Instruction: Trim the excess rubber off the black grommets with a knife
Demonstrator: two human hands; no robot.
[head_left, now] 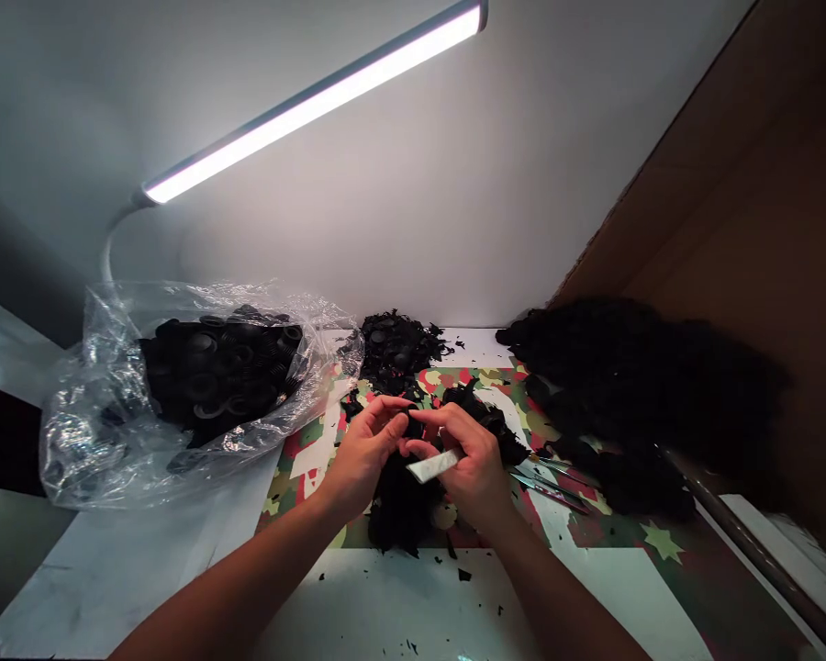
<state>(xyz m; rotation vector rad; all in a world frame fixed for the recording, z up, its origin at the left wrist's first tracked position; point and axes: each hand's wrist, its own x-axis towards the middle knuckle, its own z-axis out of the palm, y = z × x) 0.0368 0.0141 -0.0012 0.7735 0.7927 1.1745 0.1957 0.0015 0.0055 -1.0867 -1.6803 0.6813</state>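
Observation:
My left hand (pixel 366 456) pinches a small black rubber piece (pixel 411 420) between thumb and fingers, in front of me over the table. Against the same piece rest the fingertips of my right hand (pixel 469 459). A flat, pale, strip-shaped tool (pixel 432 466) is held in the curled fingers of that hand, its blunt end pointing left. The tool's other end is hidden by the hand, so its kind cannot be told. Right below both hands lies a heap of black rubber scraps (pixel 403 505). Tweezers (pixel 551 488) lie to the right of my right hand.
A clear plastic bag (pixel 103 431) on the left holds many black rubber rings (pixel 227 363). More black bits are piled at the back (pixel 396 344). On the right, a large black heap (pixel 647 395) sits against a cardboard wall (pixel 750 211). A lamp (pixel 317 101) shines overhead.

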